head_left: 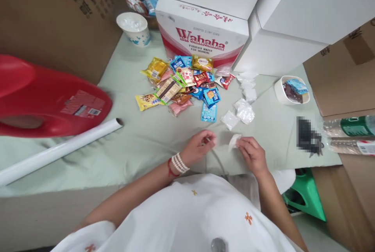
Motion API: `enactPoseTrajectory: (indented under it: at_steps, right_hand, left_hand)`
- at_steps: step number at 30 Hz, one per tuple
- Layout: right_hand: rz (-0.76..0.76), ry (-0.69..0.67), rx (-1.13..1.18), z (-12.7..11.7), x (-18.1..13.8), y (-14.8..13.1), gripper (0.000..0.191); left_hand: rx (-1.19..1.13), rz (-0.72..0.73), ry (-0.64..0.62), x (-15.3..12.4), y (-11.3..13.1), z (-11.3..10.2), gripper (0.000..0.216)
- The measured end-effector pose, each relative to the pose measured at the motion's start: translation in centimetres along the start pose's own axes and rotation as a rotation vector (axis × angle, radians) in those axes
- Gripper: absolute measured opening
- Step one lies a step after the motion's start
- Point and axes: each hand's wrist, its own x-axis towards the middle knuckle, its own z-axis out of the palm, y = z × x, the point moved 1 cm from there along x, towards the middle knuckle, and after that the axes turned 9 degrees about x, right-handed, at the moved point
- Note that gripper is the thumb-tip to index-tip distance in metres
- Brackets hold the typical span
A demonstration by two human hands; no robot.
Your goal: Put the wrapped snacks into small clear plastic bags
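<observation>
Pinching a small plastic packet (234,141) in the right hand (254,156), near the curled left hand (197,147), impossible to tell whether empty, with similar packets (245,111) just beyond the right hand, and perhaps liable to drop it through gripping only a thin edge.

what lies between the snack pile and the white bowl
The head view shows small whitish plastic packets near the snack pile, then pale green tablecloth up to the white bowl.

The held packet (234,142) looks like thin, crinkled plastic, the snack wrappers (150,102) glossy plastic, the tablecloth (140,142) matt cloth.
</observation>
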Motion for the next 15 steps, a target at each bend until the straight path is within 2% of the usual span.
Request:
enactPoseTrajectory:
  at_steps: [3,5,9,13,15]
  right_hand:
    - [-0.127,-0.061,0.080,2.2,1.3,-2.0,0.025]
    - [-0.122,-0.056,0.114,3.4,2.2,-2.6,0.024]
    - [0.065,0.048,0.229,5.2,3.3,-3.7,0.017]
    - [0.227,-0.015,0.387,7.4,4.3,-5.7,0.017]
    - [0.269,-0.018,0.460,8.2,4.7,-6.1,0.018]
  left_hand:
    - [-0.108,-0.008,-0.080,1.0,0.2,0.6,0.037]
    - [-0.190,-0.059,-0.077,1.0,-0.2,0.2,0.043]
    - [-0.219,-0.140,0.002,-0.4,-1.1,-1.1,0.047]
    - [0.009,0.003,0.127,-1.9,-0.8,-1.8,0.036]
    - [0.028,0.026,0.212,-2.3,-1.0,-2.2,0.033]
